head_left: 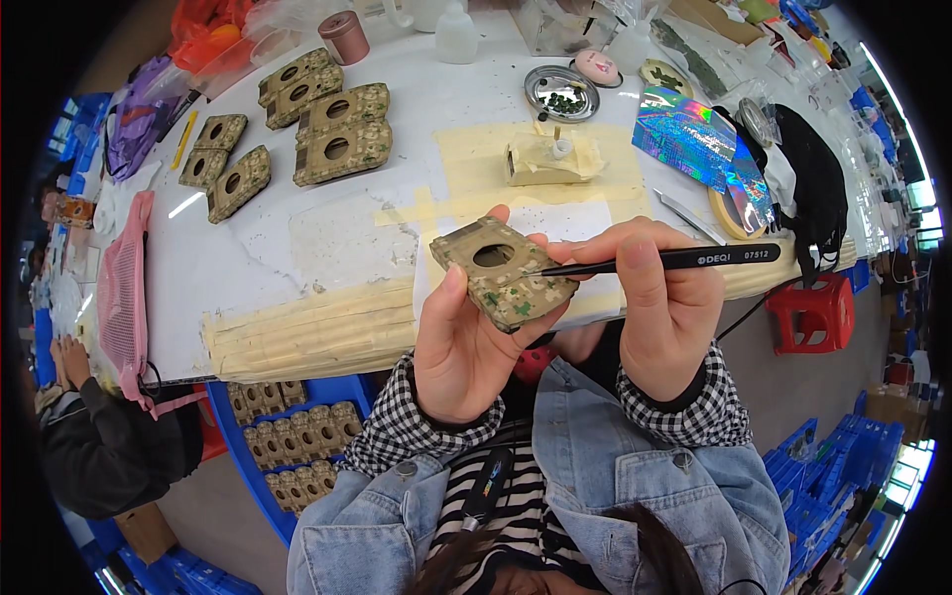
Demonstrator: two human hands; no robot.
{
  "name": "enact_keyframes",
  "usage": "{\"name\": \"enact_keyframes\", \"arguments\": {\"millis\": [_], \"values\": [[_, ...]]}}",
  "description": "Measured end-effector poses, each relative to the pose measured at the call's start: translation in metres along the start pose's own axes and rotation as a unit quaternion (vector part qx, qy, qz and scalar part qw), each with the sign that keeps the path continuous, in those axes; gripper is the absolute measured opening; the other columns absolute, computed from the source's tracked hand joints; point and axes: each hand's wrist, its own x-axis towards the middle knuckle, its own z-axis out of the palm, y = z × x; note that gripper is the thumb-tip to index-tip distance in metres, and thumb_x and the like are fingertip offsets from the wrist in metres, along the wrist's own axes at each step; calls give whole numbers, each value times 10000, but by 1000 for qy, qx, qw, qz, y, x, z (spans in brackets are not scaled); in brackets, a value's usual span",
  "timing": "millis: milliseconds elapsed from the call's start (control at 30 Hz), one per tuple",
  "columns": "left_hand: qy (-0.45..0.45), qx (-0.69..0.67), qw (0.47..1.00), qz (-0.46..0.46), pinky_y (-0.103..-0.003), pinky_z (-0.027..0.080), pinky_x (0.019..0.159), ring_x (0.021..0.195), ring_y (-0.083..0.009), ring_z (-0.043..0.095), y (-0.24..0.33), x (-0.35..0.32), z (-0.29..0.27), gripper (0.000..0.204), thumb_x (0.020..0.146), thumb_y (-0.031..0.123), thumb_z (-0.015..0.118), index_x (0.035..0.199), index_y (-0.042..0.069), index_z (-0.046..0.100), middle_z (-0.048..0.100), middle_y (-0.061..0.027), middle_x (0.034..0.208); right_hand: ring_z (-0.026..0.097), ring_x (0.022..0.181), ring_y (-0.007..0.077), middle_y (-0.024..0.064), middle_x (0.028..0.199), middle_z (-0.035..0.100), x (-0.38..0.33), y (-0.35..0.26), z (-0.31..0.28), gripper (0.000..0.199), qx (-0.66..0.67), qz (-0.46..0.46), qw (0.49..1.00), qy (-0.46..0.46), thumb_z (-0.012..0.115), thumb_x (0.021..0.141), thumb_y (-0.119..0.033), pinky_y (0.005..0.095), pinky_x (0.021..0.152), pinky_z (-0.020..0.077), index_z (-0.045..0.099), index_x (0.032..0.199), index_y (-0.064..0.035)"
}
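My left hand (458, 352) is closed on a camouflage-patterned model hull (511, 293) with a round hole, holding it tilted above the front edge of the table. Black fine-pointed tweezers (709, 258) are pinched in my right hand (669, 312). Their tip reaches the hull's top face, just right of the hole. Whether the tip grips any small piece is too small to tell. Beyond my hands sits a block wrapped in masking tape (545, 169), with a small white nozzle-like piece on top. Behind it, a round metal dish (540, 107) holds small dark green parts.
Several similar hulls (342, 149) stand at the left of the table, with more in a blue tray (263, 486) below. A knife (689, 216), a tape roll (736, 213) and shiny holographic sheets (684, 134) lie right. A red stool (811, 315) and another person's hand (71, 362) are farther out.
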Motion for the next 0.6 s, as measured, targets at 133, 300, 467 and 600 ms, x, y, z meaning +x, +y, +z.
{"name": "enact_keyframes", "arguments": {"millis": [133, 300, 467, 600], "values": [[7, -45, 999, -23, -456, 396, 1018, 1236, -361, 415, 1, -1, -2, 555, 968, 347, 330, 1425, 95, 142, 375, -174, 1362, 604, 819, 134, 111, 891, 642, 0, 1, -1, 214, -8, -3, 1000, -1, 473, 948, -112, 253, 752, 478, 597, 945, 62], [14, -9, 999, -28, -456, 398, 1015, 1234, -361, 417, 2, -2, -3, 558, 966, 349, 335, 1425, 96, 143, 379, -174, 1358, 603, 817, 133, 110, 888, 642, 0, 1, 0, 209, -9, -2, 1000, -1, 477, 946, -111, 253, 753, 477, 599, 942, 59], [18, 12, 999, -34, -457, 394, 1019, 1237, -360, 414, 3, -2, -2, 561, 965, 350, 336, 1426, 98, 139, 377, -173, 1361, 602, 820, 133, 109, 888, 642, 0, 0, 0, 207, -11, -5, 1000, -4, 483, 944, -112, 254, 757, 475, 601, 940, 57], [14, 2, 999, -37, -457, 390, 1023, 1240, -360, 410, 3, -2, -3, 564, 965, 353, 334, 1428, 98, 136, 371, -173, 1367, 601, 816, 130, 108, 883, 641, 0, 0, -1, 205, -15, -16, 1000, -9, 485, 943, -113, 252, 754, 474, 603, 940, 54]]}}
